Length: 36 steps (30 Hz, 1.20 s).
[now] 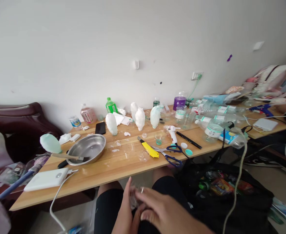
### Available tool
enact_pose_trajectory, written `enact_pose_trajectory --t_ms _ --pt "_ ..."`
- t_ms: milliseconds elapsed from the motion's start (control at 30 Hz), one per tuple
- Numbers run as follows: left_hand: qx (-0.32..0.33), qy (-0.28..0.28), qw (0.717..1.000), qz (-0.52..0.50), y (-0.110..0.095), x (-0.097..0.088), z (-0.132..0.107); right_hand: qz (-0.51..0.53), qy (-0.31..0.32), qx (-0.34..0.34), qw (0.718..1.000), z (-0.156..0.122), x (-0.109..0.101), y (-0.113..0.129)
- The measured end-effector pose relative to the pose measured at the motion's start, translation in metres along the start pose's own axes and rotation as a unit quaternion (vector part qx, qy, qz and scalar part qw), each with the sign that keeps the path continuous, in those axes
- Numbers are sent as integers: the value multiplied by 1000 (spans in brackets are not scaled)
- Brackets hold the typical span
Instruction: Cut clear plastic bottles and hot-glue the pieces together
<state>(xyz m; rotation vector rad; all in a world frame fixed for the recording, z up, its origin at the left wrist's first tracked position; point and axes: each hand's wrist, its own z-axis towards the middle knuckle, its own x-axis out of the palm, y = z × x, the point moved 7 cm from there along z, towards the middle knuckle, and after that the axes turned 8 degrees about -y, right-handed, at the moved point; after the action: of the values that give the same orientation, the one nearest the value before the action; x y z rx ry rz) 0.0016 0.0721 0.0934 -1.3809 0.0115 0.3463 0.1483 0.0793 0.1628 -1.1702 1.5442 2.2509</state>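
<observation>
In front of my lap, below the table edge, my left hand (127,211) and my right hand (161,208) come together around a small clear plastic piece (133,199). My left fingers wrap its near side. My right fingers curl over it from the right, covering much of it, so its exact kind is hidden. Nearest on the tabletop lie a yellow utility knife (149,149) and dark-blue-handled scissors (173,160). Behind them stand several white, paper-covered rounded forms, among them one in the middle (140,119), one at left (111,123) and a pale green-tinted one (155,116).
A steel bowl (87,146) with a brush (70,157) across it sits left, near a white power bank (46,179). A white glue gun (172,134) and black marker (188,140) lie right. Clear bottles (213,130) crowd the right end. A black bag (221,208) of rubbish stands below.
</observation>
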Motion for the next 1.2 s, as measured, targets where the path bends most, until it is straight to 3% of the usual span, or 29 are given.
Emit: enact_pose_trajectory --t_ms 67,133,200,333,467,633,767,867,1033,1200 --pt "-38 -43 998 -24 -2 -8 9 -38 -63 38 997 9 -38 -20" --pt "-64 -83 991 -79 -1 -15 17 -172 -140 42 974 20 -81 -44" --pt "-80 -90 982 -146 0 -18 23 -295 -118 58 946 33 -103 -76" --pt "-86 -79 972 -206 -10 -26 33 -359 -63 80 928 50 -112 -126" --pt "-66 -68 982 -163 -33 -36 34 -363 -37 83 927 55 -105 -140" --pt "-51 -76 981 -169 -46 -43 29 -375 -41 69 924 59 -110 -136" --pt "-9 -40 981 -190 -54 -38 30 -412 -92 70 904 52 -125 -134" --pt "2 -12 980 -196 -59 -34 33 -416 -149 64 895 30 -134 -126" --pt "-22 -25 973 -227 -67 -33 32 -253 -298 60 918 -32 -133 -84" --pt "-71 -33 952 -298 -73 -27 30 -124 -291 43 948 -56 -101 -38"
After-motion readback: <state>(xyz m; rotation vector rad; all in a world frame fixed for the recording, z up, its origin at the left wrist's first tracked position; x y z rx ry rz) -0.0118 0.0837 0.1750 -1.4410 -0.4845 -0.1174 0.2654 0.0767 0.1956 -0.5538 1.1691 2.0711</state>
